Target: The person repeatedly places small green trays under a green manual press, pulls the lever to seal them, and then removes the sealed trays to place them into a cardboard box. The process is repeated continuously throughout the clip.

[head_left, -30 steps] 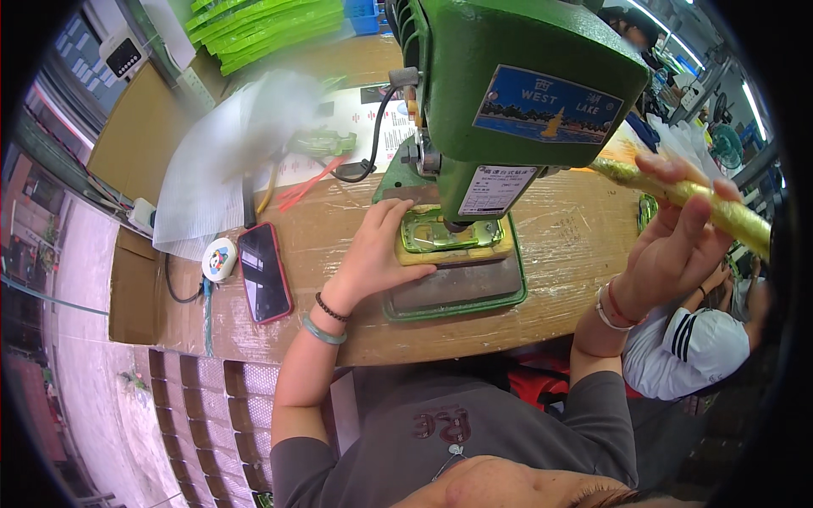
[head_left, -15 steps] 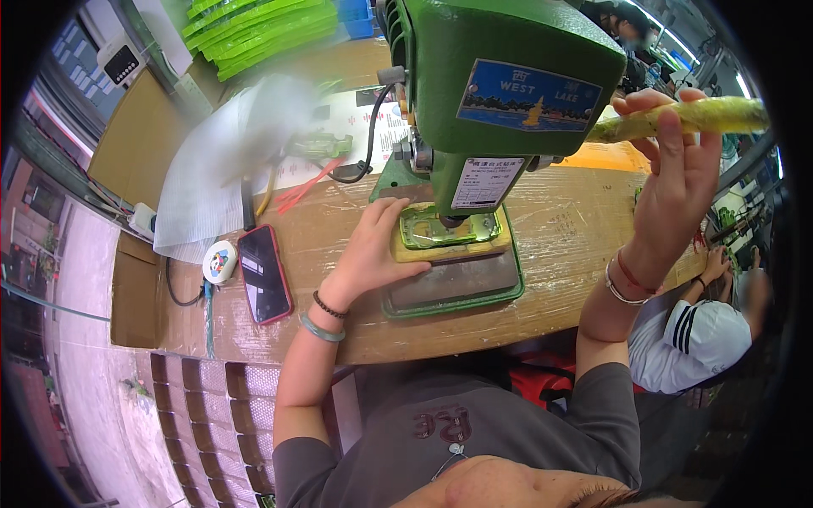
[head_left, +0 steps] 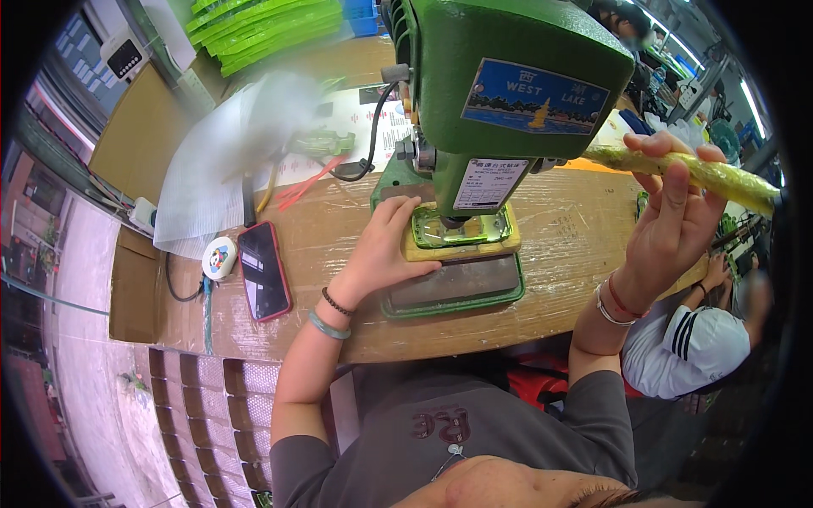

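Observation:
A green bench drill press stands before me, its chuck low over a clear green plastic case. The case lies in a yellow block on the press's base plate. With thumb and fingers around the block's left side, my left hand grips it. My right hand is wrapped around the press's lever, which is covered in yellowish film and slopes down to the right. The bit's tip is hidden, so I cannot tell whether it touches the case.
Left on the table are a red-edged phone, a round white gadget and white foam sheeting. Bright green packets are stacked at the back. A co-worker in a white shirt sits at the right.
My right hand has moved down, and the lever's outer end has dropped with it. My left hand and the yellow block have shifted slightly to the right.

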The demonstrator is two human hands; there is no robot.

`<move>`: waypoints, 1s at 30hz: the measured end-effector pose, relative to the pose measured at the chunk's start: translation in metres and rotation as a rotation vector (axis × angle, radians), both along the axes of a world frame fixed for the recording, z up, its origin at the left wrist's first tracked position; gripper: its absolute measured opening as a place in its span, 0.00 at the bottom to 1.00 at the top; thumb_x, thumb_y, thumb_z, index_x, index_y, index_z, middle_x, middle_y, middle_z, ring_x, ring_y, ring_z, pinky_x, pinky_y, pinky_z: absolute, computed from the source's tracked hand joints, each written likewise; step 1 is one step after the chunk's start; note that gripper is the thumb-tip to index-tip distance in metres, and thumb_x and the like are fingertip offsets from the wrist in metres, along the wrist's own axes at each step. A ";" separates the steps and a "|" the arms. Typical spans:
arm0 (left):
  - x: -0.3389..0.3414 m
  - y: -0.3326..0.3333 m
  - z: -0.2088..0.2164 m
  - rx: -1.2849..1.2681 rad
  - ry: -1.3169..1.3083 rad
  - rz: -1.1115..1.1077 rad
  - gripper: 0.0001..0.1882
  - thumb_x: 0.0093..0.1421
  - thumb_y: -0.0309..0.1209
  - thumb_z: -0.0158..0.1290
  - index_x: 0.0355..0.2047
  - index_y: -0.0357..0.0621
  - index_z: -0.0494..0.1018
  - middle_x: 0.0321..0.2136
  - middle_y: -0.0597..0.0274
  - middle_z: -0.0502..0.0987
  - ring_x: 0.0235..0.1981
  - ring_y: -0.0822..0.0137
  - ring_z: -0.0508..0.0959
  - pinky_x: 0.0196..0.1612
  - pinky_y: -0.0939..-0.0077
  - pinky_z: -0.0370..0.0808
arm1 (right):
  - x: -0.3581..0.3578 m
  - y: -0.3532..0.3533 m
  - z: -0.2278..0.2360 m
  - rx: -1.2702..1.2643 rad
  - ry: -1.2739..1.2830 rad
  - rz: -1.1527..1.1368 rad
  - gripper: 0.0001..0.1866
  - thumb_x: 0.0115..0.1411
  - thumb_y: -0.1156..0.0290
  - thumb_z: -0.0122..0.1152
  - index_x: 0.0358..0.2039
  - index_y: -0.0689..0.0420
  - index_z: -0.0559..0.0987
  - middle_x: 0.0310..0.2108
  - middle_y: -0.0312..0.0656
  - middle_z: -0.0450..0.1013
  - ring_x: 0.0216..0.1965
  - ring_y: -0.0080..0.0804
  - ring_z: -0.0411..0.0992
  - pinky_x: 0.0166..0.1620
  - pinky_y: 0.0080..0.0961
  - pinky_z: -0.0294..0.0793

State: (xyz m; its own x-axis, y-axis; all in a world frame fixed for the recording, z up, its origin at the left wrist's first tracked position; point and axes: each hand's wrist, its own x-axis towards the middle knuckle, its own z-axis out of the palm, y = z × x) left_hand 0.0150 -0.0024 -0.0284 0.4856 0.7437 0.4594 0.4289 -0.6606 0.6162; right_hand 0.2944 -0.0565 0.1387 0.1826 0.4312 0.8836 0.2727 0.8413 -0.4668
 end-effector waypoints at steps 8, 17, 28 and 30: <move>0.000 -0.001 0.002 0.008 -0.001 0.008 0.49 0.41 0.40 0.72 0.60 0.33 0.62 0.54 0.44 0.65 0.56 0.46 0.68 0.59 0.61 0.69 | 0.002 -0.005 -0.005 0.012 0.022 0.061 0.14 0.71 0.73 0.44 0.56 0.59 0.63 0.42 0.57 0.75 0.46 0.47 0.78 0.48 0.40 0.82; 0.000 -0.002 0.003 0.011 0.009 0.028 0.49 0.41 0.41 0.72 0.60 0.33 0.62 0.54 0.44 0.66 0.55 0.46 0.69 0.58 0.61 0.70 | -0.026 -0.031 -0.066 0.140 0.202 -0.104 0.13 0.71 0.73 0.44 0.53 0.57 0.58 0.41 0.55 0.73 0.48 0.49 0.75 0.55 0.48 0.76; -0.002 -0.001 0.001 0.017 0.002 0.016 0.48 0.40 0.41 0.72 0.59 0.34 0.64 0.54 0.45 0.67 0.56 0.47 0.69 0.58 0.60 0.69 | 0.010 0.116 0.031 -0.264 0.050 0.113 0.25 0.66 0.71 0.54 0.62 0.63 0.64 0.37 0.39 0.74 0.39 0.24 0.72 0.45 0.23 0.69; -0.001 0.000 0.002 0.012 0.013 0.019 0.48 0.40 0.42 0.72 0.59 0.33 0.64 0.54 0.45 0.67 0.56 0.47 0.69 0.59 0.60 0.69 | 0.013 0.184 0.008 -0.563 0.188 0.095 0.27 0.64 0.74 0.55 0.63 0.64 0.63 0.31 0.36 0.71 0.31 0.23 0.69 0.36 0.25 0.69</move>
State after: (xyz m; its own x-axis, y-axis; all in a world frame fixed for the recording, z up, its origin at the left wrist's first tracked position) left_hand 0.0135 -0.0026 -0.0259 0.4774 0.7473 0.4622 0.4491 -0.6596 0.6027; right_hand 0.3076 0.1277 0.1468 0.2513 0.8455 0.4711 0.0782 0.4674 -0.8806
